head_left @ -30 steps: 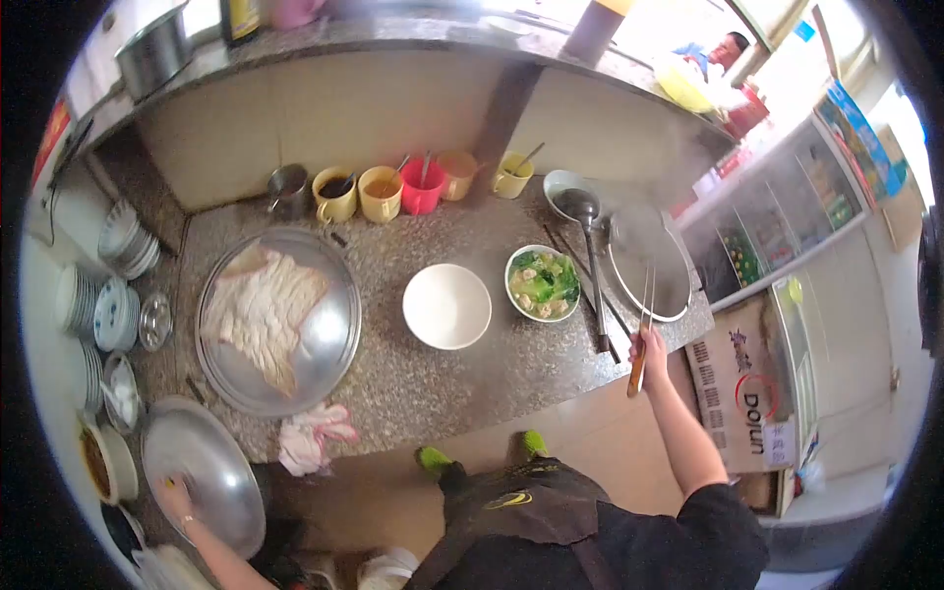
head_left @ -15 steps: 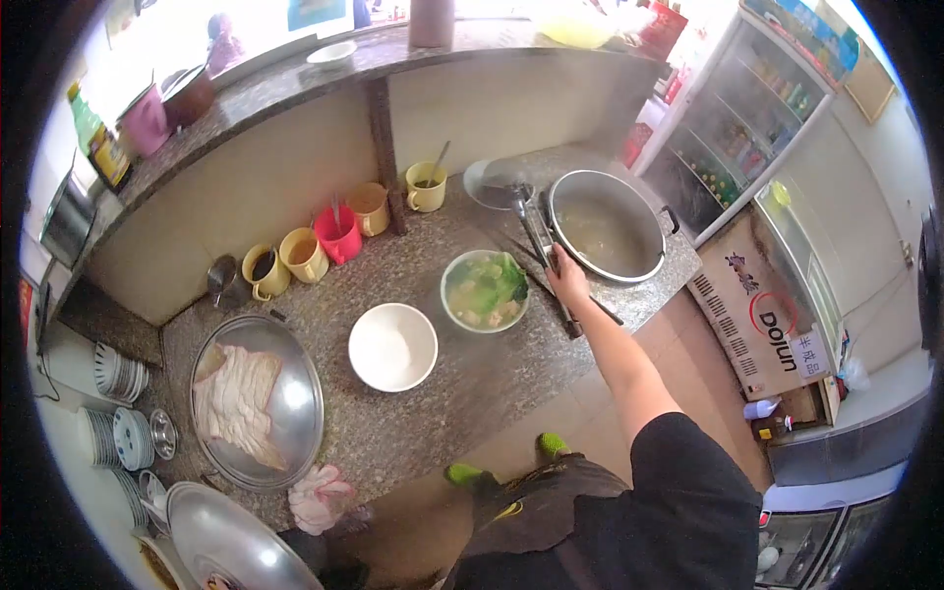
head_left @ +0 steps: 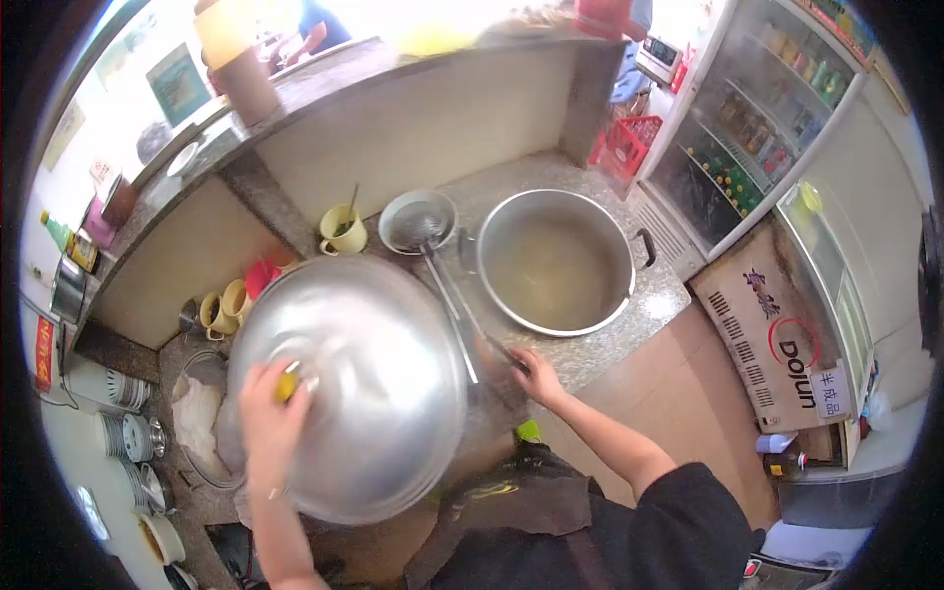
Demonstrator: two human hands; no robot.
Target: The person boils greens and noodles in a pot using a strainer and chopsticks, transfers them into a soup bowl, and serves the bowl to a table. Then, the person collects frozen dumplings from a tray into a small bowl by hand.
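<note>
Large round silver metal lid [head_left: 364, 383] was held left of big round silver metal pot [head_left: 492, 261], over speckled grey stone counter [head_left: 657, 293]. Left hand [head_left: 270, 418] gripped lid by yellow knob [head_left: 286, 386]. Right hand [head_left: 539, 377] was on near side of pot, fingers curled round slender dark handle [head_left: 503, 351]; couldn't tell which utensil. Cloudy liquid [head_left: 560, 270] in pot. Small round grey bowl [head_left: 391, 243] sat just left of pot, metal utensil head [head_left: 421, 221] inside. Pale yellow mug [head_left: 342, 238] stood farther left of pot.
</note>
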